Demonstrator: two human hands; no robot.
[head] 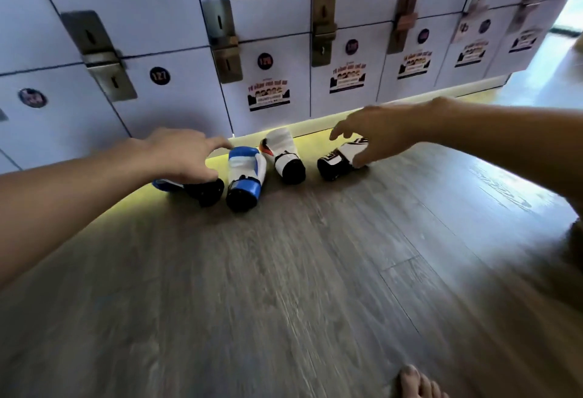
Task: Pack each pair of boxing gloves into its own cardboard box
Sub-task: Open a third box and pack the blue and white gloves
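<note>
Several boxing gloves lie in a row on the wood floor at the foot of the lockers. A blue-and-white glove (244, 176) lies cuff toward me, with a second blue glove (195, 187) to its left, mostly hidden under my left hand (183, 154). That hand hovers over the second glove with fingers spread; contact is unclear. To the right lie a white glove with an orange patch (284, 154) and a white-and-black glove (339, 159). My right hand (375, 132) reaches over the white-and-black glove, fingers spread and holding nothing. No cardboard box is in view.
White numbered lockers (176, 88) with metal latches and stickers form a wall right behind the gloves, with a lit strip along their base. Grey wood floor (284, 287) stretches toward me. A bare foot (416, 382) shows at the bottom edge.
</note>
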